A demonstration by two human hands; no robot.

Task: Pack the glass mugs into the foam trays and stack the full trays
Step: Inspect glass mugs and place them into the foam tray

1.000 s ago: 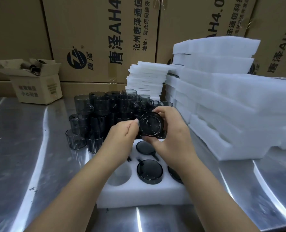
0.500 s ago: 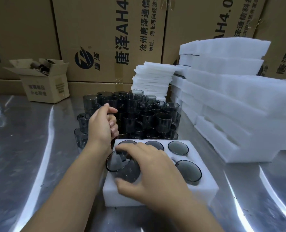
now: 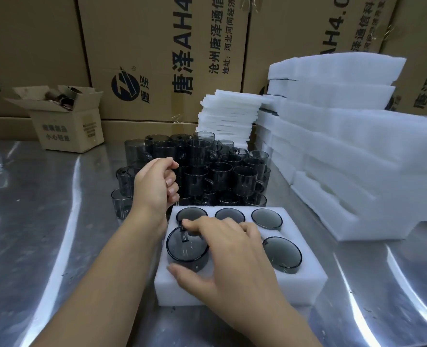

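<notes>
Your right hand point(image 3: 232, 254) grasps a smoked glass mug point(image 3: 184, 249) set in the foam tray's point(image 3: 307, 289) front-left cavity; your left hand point(image 3: 154, 189) is curled, empty, above the loose mugs point(image 3: 220, 171); steel table point(image 3: 44, 221); cartons point(image 3: 157, 58) behind.

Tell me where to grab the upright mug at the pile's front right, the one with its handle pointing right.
Take the mug by its top rim, from above: it stands upright on the upper layer, seemingly mouth up, with other mugs crowding its left and back. Its handle juts right, probably a fair second choice.
</notes>
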